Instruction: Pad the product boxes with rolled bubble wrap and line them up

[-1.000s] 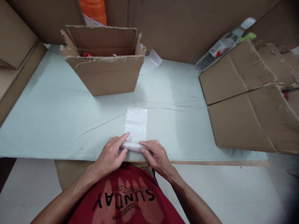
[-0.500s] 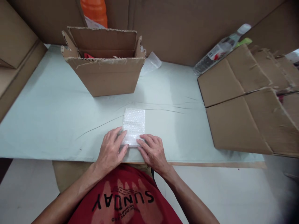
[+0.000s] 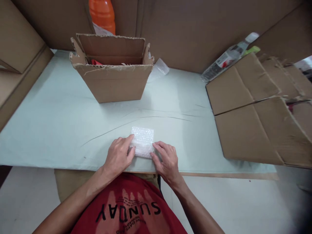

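Note:
A small folded piece of clear bubble wrap [image 3: 143,139] lies flat on the pale green cloth near the table's front edge. My left hand [image 3: 118,154] holds its left edge, the index finger higher up and the thumb close to the near corner. At the opposite edge, my right hand [image 3: 167,159] grips with thumb and index finger, its other fingers curled behind. A fold line runs across the wrap between the hands. Whether anything lies inside the folds, I cannot tell.
An open cardboard box [image 3: 117,83] with something red inside stands ahead. Behind it are an orange bottle [image 3: 102,16] and another bubble wrap piece [image 3: 159,69]. On the right, a clear plastic bottle [image 3: 226,60] leans by a larger carton [image 3: 248,130]. Cardboard walls [image 3: 180,35] enclose the back.
The bubble wrap has become shorter, its near part folded over away from me. Both hands have shifted slightly right with it. The view has tilted a little.

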A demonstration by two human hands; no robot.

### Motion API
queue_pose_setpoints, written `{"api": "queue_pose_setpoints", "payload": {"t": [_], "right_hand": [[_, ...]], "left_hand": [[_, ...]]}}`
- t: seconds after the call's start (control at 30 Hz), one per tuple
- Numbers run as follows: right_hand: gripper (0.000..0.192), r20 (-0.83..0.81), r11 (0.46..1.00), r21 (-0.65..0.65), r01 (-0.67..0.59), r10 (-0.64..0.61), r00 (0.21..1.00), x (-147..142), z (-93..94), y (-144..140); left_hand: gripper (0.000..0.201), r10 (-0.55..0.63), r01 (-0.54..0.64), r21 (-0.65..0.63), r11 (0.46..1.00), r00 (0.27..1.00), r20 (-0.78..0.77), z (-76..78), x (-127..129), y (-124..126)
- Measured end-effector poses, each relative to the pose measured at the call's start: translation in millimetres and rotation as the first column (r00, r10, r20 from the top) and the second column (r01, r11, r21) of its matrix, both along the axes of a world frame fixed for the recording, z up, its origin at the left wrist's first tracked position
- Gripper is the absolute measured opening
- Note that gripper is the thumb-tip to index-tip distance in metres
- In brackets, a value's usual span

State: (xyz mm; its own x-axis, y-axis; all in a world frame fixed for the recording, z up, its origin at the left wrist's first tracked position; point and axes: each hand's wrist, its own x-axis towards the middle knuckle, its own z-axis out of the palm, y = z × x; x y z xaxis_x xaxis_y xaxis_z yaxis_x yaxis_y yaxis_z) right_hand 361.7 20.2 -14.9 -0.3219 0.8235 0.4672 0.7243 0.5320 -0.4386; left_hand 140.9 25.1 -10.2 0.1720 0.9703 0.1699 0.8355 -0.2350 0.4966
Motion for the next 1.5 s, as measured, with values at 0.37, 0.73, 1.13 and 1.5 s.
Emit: {"api": "queue_pose_setpoints", "payload": {"t": [0.37, 0.73, 1.13, 1.5], "right_hand": [[0.025, -0.011, 0.988, -0.111, -0.106, 0.105, 0.994, -13.3, -3.0, 17.2], [0.033, -0.44, 0.845, -0.486, -0.225, -0.014, 0.898, -23.6, 8.4, 6.7], [0.018, -0.414, 0.775, -0.587, -0.236, -0.036, 0.91, -27.0, 14.3, 30.3], [0.017, -0.42, 0.833, -0.536, -0.14, -0.118, 0.9, -9.7, 3.1, 47.0]], "left_hand": [[0.059, 0.314, -0.096, -0.421, 0.902, 0.814, 0.488, 10.4, -9.0, -17.2], [0.078, 0.455, 0.087, -0.525, 0.847, 0.393, 0.799, 20.5, 1.2, -17.6], [0.066, 0.086, -0.143, 0.157, 0.977, 0.941, 0.327, 24.4, -27.0, 9.1], [0.045, 0.203, -0.127, 0.636, 0.761, 0.978, -0.048, 101.2, -73.5, 164.5]]}}
